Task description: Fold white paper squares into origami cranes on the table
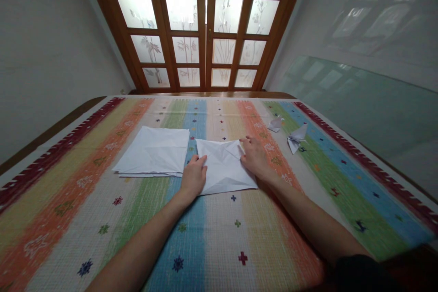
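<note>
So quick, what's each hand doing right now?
Left hand: closed, holding the creased white paper sheet by its left edge.
Right hand: curled at its upper right corner; grip can't be told.

Parts Escaping View

The bare right grip (pixel 255 157) is covering some of the creased white paper square (pixel 222 169). The lower border is cutting off the bare left forearm (pixel 147 242) and black right sleeve (pixel 364 273). The farther folded grey-white paper figure (pixel 274 124) is showing too small for reading creases.
</note>
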Tool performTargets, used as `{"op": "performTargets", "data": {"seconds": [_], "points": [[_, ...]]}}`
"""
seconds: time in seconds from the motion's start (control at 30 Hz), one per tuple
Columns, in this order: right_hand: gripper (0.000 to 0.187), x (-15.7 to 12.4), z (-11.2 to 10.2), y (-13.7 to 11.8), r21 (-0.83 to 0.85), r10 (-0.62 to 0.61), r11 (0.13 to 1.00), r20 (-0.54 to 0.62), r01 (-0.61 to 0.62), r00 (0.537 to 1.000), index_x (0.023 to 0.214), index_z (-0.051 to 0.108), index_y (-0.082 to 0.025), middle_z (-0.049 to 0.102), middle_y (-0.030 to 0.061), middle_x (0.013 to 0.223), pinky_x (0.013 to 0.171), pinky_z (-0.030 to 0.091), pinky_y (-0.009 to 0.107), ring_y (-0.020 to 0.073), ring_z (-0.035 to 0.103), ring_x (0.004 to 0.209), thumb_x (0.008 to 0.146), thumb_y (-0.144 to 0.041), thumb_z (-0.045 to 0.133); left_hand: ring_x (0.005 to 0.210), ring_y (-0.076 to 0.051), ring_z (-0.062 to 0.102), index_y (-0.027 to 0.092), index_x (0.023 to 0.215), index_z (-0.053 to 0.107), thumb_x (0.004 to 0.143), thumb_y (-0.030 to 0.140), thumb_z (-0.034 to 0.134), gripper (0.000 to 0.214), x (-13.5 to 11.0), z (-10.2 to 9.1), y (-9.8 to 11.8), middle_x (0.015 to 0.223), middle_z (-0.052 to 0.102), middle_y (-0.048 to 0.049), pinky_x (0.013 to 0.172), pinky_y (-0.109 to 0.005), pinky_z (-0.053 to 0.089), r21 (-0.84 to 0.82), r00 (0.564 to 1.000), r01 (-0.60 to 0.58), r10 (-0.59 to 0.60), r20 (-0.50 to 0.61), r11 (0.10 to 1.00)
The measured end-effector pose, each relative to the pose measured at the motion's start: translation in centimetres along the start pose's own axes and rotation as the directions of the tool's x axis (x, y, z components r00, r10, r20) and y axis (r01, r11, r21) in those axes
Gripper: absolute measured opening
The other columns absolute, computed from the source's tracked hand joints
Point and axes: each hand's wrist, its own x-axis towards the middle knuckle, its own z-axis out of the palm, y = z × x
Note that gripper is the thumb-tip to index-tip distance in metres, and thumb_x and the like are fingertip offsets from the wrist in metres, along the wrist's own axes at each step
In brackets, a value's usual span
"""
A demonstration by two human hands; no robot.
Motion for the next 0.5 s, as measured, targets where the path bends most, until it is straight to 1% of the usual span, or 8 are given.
{"op": "performTargets", "data": {"seconds": [0.03, 0.07, 0.13, 0.17, 0.23, 0.3, 0.37, 0.5], "points": [[0.053, -0.1, 0.0, -0.4, -0.016, -0.080, 0.997, -0.002, 0.080, 0.997, 0.137, 0.047, -0.018, 0.047, 0.0182, 0.142, 0.104, 0.037, 0.054, 0.0363, 0.043, 0.129, 0.083, -0.019, 0.047, 0.093, -0.025, 0.067, 0.020, 0.123, 0.062, 0.088, 0.016, 0.049, 0.038, -0.2, 0.0, 0.2, 0.115, 0.063, -0.0132, 0.084, -0.035, 0.051, 0.070, 1.000, -0.020, 0.019, 0.013, 0.997], [0.054, -0.3, 0.0, -0.9, -0.022, -0.165, 0.986, 0.029, 0.165, 0.986, 0.140, 0.044, -0.017, 0.041, 0.0174, 0.148, 0.110, 0.032, 0.054, 0.0358, 0.035, 0.136, 0.087, -0.024, 0.047, 0.091, -0.024, 0.067, 0.021, 0.125, 0.060, 0.090, 0.016, 0.046, 0.038, -0.4, 0.0, 0.5, 0.115, 0.063, -0.0129, 0.081, -0.035, 0.051, 0.130, 0.999, -0.040, 0.037, 0.029, 0.991], [0.059, -0.6, 0.1, -2.0, 0.000, -0.329, 0.943, 0.150, 0.333, 0.932, 0.146, 0.037, -0.016, 0.032, 0.0149, 0.155, 0.115, 0.025, 0.053, 0.0331, 0.023, 0.145, 0.092, -0.037, 0.046, 0.089, -0.024, 0.068, 0.021, 0.128, 0.057, 0.094, 0.018, 0.041, 0.038, -0.8, 0.0, 0.8, 0.116, 0.064, -0.0128, 0.077, -0.033, 0.051, 0.219, 0.995, -0.082, 0.069, 0.067, 0.972], [0.062, -0.7, 0.3, -2.5, 0.022, -0.377, 0.924, 0.217, 0.382, 0.900, 0.148, 0.035, -0.016, 0.030, 0.0143, 0.157, 0.116, 0.024, 0.052, 0.0322, 0.022, 0.146, 0.093, -0.044, 0.045, 0.088, -0.024, 0.068, 0.021, 0.129, 0.056, 0.095, 0.019, 0.040, 0.038, -0.9, 0.0, 0.9, 0.118, 0.063, -0.0129, 0.075, -0.033, 0.051, 0.249, 0.993, -0.100, 0.082, 0.083, 0.963], [0.068, -0.9, 0.7, -3.2, 0.048, -0.399, 0.912, 0.336, 0.408, 0.853, 0.149, 0.033, -0.014, 0.030, 0.0148, 0.156, 0.116, 0.024, 0.052, 0.0319, 0.024, 0.145, 0.094, -0.053, 0.041, 0.088, -0.024, 0.069, 0.021, 0.131, 0.053, 0.095, 0.021, 0.041, 0.038, -1.0, 0.1, 1.1, 0.122, 0.062, -0.0132, 0.073, -0.033, 0.051, 0.282, 0.991, -0.117, 0.091, 0.102, 0.952], [0.072, -0.9, 1.1, -3.3, 0.053, -0.379, 0.919, 0.399, 0.392, 0.835, 0.149, 0.032, -0.012, 0.031, 0.0161, 0.155, 0.117, 0.022, 0.052, 0.0320, 0.027, 0.145, 0.094, -0.058, 0.038, 0.090, -0.024, 0.069, 0.021, 0.132, 0.052, 0.094, 0.021, 0.044, 0.039, -1.0, 0.1, 1.0, 0.125, 0.061, -0.0134, 0.075, -0.033, 0.051, 0.283, 0.990, -0.117, 0.091, 0.104, 0.952], [0.076, -1.0, 1.3, -3.0, 0.051, -0.366, 0.924, 0.413, 0.380, 0.834, 0.150, 0.031, -0.010, 0.030, 0.0172, 0.155, 0.117, 0.021, 0.053, 0.0321, 0.026, 0.145, 0.093, -0.061, 0.037, 0.094, -0.025, 0.068, 0.019, 0.131, 0.053, 0.093, 0.019, 0.046, 0.039, -0.9, 0.1, 0.8, 0.124, 0.062, -0.0135, 0.079, -0.034, 0.051, 0.252, 0.992, -0.110, 0.089, 0.091, 0.962], [0.082, -1.7, 1.2, -1.2, 0.034, -0.356, 0.928, 0.373, 0.371, 0.857, 0.150, 0.030, -0.011, 0.028, 0.0195, 0.155, 0.116, 0.022, 0.056, 0.0339, 0.026, 0.145, 0.091, -0.067, 0.034, 0.101, -0.024, 0.066, 0.017, 0.127, 0.058, 0.090, 0.012, 0.046, 0.039, -0.4, 0.2, 0.1, 0.118, 0.066, -0.0131, 0.089, -0.034, 0.049, 0.128, 0.995, -0.091, 0.087, 0.041, 0.988]]}}
